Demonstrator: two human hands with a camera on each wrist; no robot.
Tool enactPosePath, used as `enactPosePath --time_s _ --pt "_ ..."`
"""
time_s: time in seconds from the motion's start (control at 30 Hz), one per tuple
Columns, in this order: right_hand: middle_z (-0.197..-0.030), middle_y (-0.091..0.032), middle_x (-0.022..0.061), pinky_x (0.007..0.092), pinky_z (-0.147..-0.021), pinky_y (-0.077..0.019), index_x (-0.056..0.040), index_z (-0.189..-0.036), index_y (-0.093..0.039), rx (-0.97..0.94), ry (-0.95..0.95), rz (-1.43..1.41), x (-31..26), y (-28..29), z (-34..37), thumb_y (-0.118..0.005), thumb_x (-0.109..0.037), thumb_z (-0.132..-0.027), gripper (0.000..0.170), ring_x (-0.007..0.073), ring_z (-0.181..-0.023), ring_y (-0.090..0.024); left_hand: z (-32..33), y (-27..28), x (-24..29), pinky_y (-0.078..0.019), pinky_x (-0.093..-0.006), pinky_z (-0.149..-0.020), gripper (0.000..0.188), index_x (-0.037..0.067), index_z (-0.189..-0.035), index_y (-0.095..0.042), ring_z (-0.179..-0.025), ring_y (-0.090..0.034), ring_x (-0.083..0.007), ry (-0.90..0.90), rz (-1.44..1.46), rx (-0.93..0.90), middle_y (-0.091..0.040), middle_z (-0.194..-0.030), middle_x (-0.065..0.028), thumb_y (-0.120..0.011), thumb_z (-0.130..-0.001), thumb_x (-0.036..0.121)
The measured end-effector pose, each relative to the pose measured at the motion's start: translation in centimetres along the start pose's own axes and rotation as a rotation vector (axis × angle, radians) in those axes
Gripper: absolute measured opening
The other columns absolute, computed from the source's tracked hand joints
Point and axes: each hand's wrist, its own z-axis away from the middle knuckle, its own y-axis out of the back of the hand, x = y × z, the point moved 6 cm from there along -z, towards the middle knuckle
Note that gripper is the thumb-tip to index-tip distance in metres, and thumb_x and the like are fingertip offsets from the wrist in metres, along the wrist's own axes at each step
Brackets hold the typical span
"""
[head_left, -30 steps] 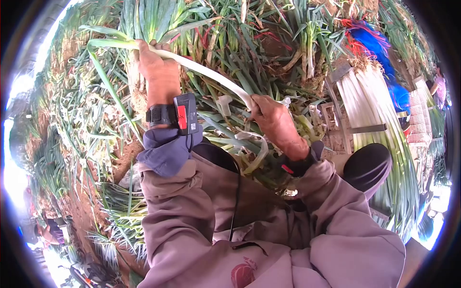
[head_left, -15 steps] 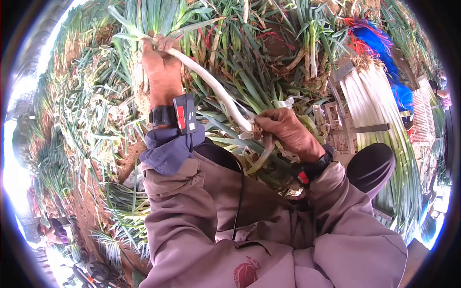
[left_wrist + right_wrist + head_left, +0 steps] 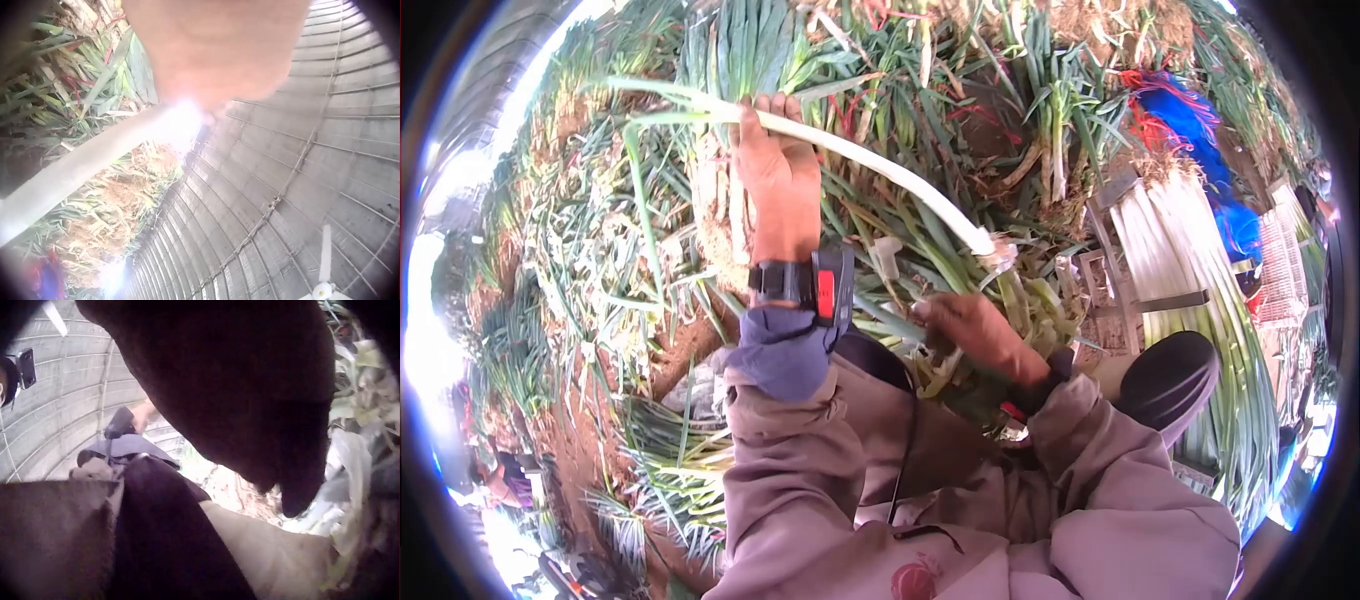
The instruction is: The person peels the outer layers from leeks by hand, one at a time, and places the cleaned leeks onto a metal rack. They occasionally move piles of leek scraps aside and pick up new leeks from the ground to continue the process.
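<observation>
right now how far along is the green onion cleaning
Looks done: the white-stalked green onion stack beside the right knee. In hand: one green onion, white stalk bare, gripped by the left hand; the right hand is off it. Apparently left: the rough leafy bundles ahead.

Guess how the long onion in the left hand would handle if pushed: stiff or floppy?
Its white stem would probably flex but hold its shape, since it extends beyond the left hand in only a gentle bow. The narrow green leaf would likely flop, as it hangs bent downward.
</observation>
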Motion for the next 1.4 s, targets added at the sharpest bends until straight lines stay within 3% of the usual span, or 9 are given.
enactPosePath --time_s 0.1,0.27,0.5,0.63,0.9,1.03,1.07,1.17,1.4 --pt "-0.104 -0.068 0.0133 0.0319 -0.074 -0.0541 0.0042 -0.138 -0.051 0.153 0.155 -0.385 -5.2 2.9 -1.7 -0.058 -0.048 -0.101 0.065 0.0173 -0.081 -0.066 3.6 -2.2 -2.2 -0.0537 -0.0418 -0.094 0.016 0.003 -0.112 -0.052 -0.090 -0.060 -0.0239 0.121 0.019 -0.010 -0.060 -0.095 -0.0090 -0.056 -0.103 0.015" --pt "-0.083 -0.069 0.0067 0.0263 -0.068 -0.0547 -0.0005 -0.102 -0.066 0.451 0.361 -0.967 -7.9 8.7 -4.5 -0.059 -0.034 -0.103 0.034 0.0144 -0.076 -0.066 9.9 -4.0 -6.8 -0.0549 -0.0385 -0.093 0.026 0.004 -0.119 -0.053 -0.113 -0.064 -0.0269 0.390 -0.129 -0.058 -0.063 -0.111 -0.0129 -0.062 -0.101 0.022" --pt "-0.090 -0.070 0.0069 0.0275 -0.067 -0.0561 -0.0027 -0.096 -0.069 0.392 0.385 -1.223 -8.2 10.5 -4.3 -0.065 -0.015 -0.099 0.013 0.0139 -0.075 -0.067 14.9 -5.0 -11.8 -0.0486 -0.0308 -0.079 0.028 0.003 -0.117 -0.062 -0.086 -0.063 -0.0159 0.612 -0.314 -0.275 -0.067 -0.103 -0.0055 -0.061 -0.102 0.027" --pt "-0.089 -0.071 0.0071 0.0291 -0.066 -0.0548 -0.0017 -0.096 -0.069 0.536 0.562 -0.968 -9.6 15.9 -0.6 -0.064 -0.015 -0.099 0.015 0.0142 -0.074 -0.068 13.6 -4.1 -12.7 -0.0472 -0.0387 -0.098 0.057 0.001 -0.123 -0.057 -0.105 -0.059 -0.0235 0.666 -0.367 -0.195 -0.062 -0.114 -0.0112 -0.057 -0.099 0.053" --pt "-0.075 -0.073 0.0070 0.0295 -0.064 -0.0496 -0.0017 -0.083 -0.073 1.227 0.797 0.220 -20.5 37.4 20.8 -0.066 -0.026 -0.096 0.028 0.0094 -0.066 -0.062 12.2 -4.2 -19.0 -0.0507 -0.0271 -0.074 0.034 0.004 -0.113 -0.066 -0.081 -0.060 -0.0118 0.758 -0.508 -0.131 -0.066 -0.096 -0.0017 -0.065 -0.099 0.035" --pt "-0.065 -0.069 0.0152 0.0465 -0.057 -0.0504 0.0042 -0.078 -0.069 1.648 0.203 1.119 -26.7 44.4 33.4 -0.068 -0.019 -0.088 0.026 0.0329 -0.062 -0.068 16.1 -5.3 -24.5 -0.0513 -0.0269 -0.070 0.024 0.009 -0.109 -0.069 -0.078 -0.063 -0.0113 0.940 -0.624 -0.258 -0.068 -0.091 -0.0008 -0.068 -0.097 0.030" --pt "-0.104 -0.071 0.0254 0.0490 -0.077 -0.0543 0.0065 -0.110 -0.067 1.569 -0.114 1.278 -27.0 46.3 35.6 -0.069 -0.034 -0.091 0.044 0.0351 -0.095 -0.070 16.9 -5.7 -25.4 -0.0513 -0.0269 -0.070 0.024 0.009 -0.109 -0.069 -0.078 -0.063 -0.0113 0.953 -0.627 -0.271 -0.068 -0.091 -0.0008 -0.068 -0.097 0.030" --pt "-0.084 -0.072 0.0166 0.0437 -0.076 -0.0547 -0.0023 -0.100 -0.068 1.322 -0.393 2.031 -22.8 50.1 40.0 -0.062 -0.026 -0.094 0.026 0.0320 -0.077 -0.070 19.2 -6.8 -27.9 -0.0523 -0.0251 -0.068 0.021 0.010 -0.107 -0.069 -0.077 -0.064 -0.0106 1.006 -0.742 -0.378 -0.069 -0.091 -0.0005 -0.068 -0.097 0.028" --pt "-0.086 -0.069 0.0172 0.0508 -0.073 -0.0535 -0.0082 -0.089 -0.069 0.439 -0.754 1.473 -1.9 52.3 38.2 -0.059 -0.015 -0.078 0.017 0.0391 -0.082 -0.068 24.6 -10.3 -35.6 -0.0509 -0.0215 -0.068 0.023 0.005 -0.111 -0.064 -0.076 -0.062 -0.0081 0.904 -0.980 -0.594 -0.068 -0.093 -0.0033 -0.065 -0.098 0.025"
